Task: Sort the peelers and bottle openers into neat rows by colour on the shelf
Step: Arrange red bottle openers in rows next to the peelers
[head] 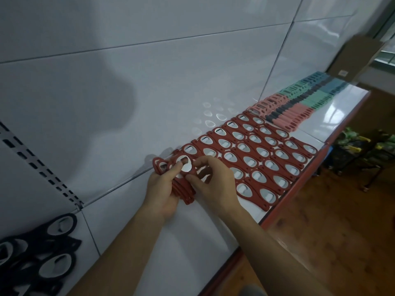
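My left hand (162, 189) grips a stack of red bottle openers (184, 189) above the white shelf (192, 231). With thumb and fingers, my right hand (213, 180) pinches the top red opener (183, 165) of that stack. To the right, several red bottle openers (256, 154) lie in neat rows on the shelf. Beyond them lie rows of pink peelers (284, 116), then green peelers (307, 95) and blue ones (333, 87). A loose pile of black bottle openers (42, 257) lies at the lower left.
The shelf's red front edge (299, 184) runs diagonally on the right, with wooden floor below it. A cardboard box (359, 58) stands at the shelf's far end. A white back panel with a slotted upright (38, 167) rises behind the shelf.
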